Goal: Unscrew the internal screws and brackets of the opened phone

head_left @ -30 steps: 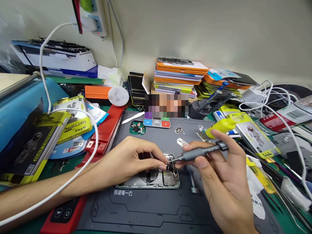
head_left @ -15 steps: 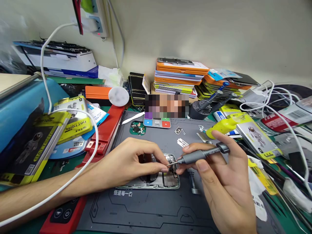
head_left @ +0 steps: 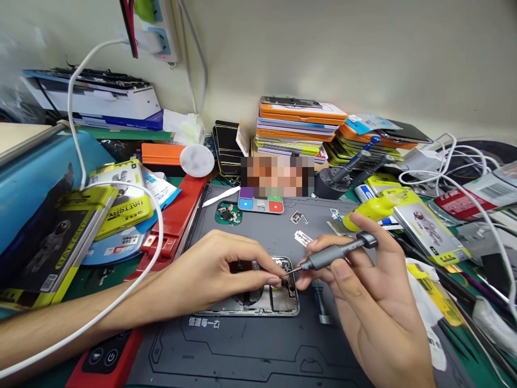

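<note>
An opened phone housing lies on the dark grey work mat, its bare metal inside and small parts showing. My left hand reaches over it, thumb and forefinger pinched together at the screwdriver's tip. Whatever lies between those fingertips is too small to make out. In my right hand is a grey precision screwdriver, tilted, its thin shaft pointing left to the left fingertips above the phone's right end. A second dark screwdriver lies on the mat right of the phone, partly behind my right hand.
A razor blade, a small metal part and a green circuit board lie behind the phone. A yellow bottle lies at right. A white cable crosses over my left forearm. Stacked boxes stand by the wall.
The screwdriver has shifted slightly right, with my right hand and its tip. My left hand stays almost in place, still pinched.
</note>
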A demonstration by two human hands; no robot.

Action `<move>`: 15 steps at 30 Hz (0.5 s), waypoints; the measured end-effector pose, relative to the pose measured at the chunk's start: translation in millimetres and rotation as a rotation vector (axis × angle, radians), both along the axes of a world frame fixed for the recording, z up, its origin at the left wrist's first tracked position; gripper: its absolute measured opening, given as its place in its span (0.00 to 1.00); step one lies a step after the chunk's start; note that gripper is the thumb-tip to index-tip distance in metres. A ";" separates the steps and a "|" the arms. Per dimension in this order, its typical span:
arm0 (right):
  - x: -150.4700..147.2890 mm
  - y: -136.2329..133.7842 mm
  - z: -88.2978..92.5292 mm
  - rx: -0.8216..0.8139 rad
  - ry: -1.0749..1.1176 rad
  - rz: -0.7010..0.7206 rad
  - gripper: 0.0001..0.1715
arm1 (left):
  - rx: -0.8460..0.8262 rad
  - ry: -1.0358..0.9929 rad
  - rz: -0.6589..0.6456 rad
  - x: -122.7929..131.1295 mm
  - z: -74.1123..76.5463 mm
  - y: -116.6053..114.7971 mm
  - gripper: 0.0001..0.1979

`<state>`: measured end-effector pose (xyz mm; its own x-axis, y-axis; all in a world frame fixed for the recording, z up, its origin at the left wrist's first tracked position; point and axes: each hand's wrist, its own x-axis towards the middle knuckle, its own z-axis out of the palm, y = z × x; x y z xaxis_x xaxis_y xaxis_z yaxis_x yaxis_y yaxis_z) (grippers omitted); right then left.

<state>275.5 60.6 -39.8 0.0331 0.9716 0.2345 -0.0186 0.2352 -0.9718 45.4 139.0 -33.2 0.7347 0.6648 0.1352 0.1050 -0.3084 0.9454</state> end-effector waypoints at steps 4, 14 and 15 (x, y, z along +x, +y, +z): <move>-0.4 2.7 1.6 -0.033 0.043 0.007 0.27 | -0.005 -0.004 -0.006 -0.1 0.4 -0.9 0.07; 1.2 1.7 0.6 -0.060 0.017 0.006 0.30 | 0.001 -0.008 -0.031 0.2 0.7 0.4 0.08; 1.3 1.8 0.6 -0.062 0.016 0.008 0.30 | 0.002 -0.006 -0.031 -0.2 0.7 0.3 0.08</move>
